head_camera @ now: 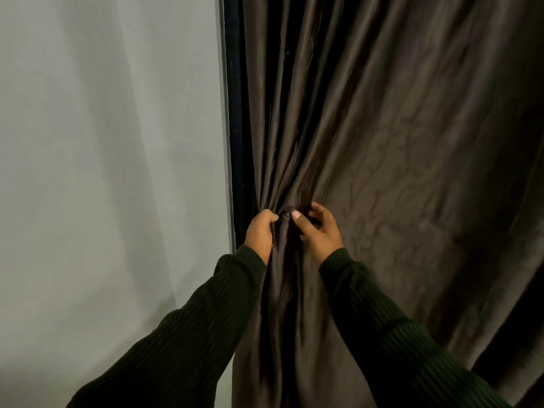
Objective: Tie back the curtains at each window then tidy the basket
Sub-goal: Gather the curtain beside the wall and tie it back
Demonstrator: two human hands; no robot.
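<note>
- The dark brown curtain (382, 157) hangs straight ahead of you, its long axis vertical; its folds converge at a waist between both hands.
- Your left hand (259, 234) grips the gathered left edge, fingers curled round the fabric.
- Your right hand (319, 231) pinches the bunched folds just beside it, thumb forward. Both hands are equally near.
- No tie-back is visible; judge the gathering step as under way.
- The dark window frame (235, 128) borders the curtain's left edge, with pale wall (103, 172) beyond. Loose fabric spreads right, so gather leftward.

Head view, facing forward-down, close on curtain (382, 142).
</note>
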